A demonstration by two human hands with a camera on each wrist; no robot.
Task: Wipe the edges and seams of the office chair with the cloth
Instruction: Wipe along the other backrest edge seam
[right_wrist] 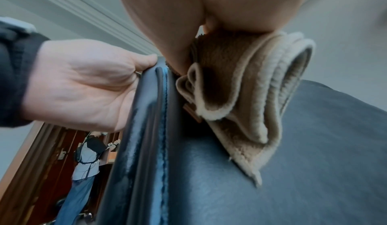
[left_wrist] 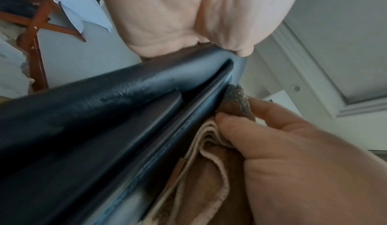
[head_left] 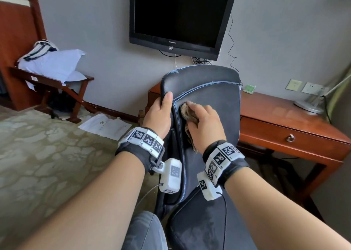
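Black wrist wraps (head_left: 133, 151) with white fiducial-marked blocks, white wrist cameras (head_left: 171, 175), thin cables, grey trousers (head_left: 144, 230).

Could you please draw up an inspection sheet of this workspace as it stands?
Surface: dark office chair, backrest with blue-stitched seams.
Job's things: folded tan cloth pressed against the backrest's left seam.
Clutter: papers on the carpet; pillows on a wooden rack.
Grippers: left hand grips the backrest's left edge; right hand holds the cloth.
Cables: wires hang beside the television; wrist-camera leads trail down.
Surroundings: wooden desk with drawer, lamp base, wall sockets.
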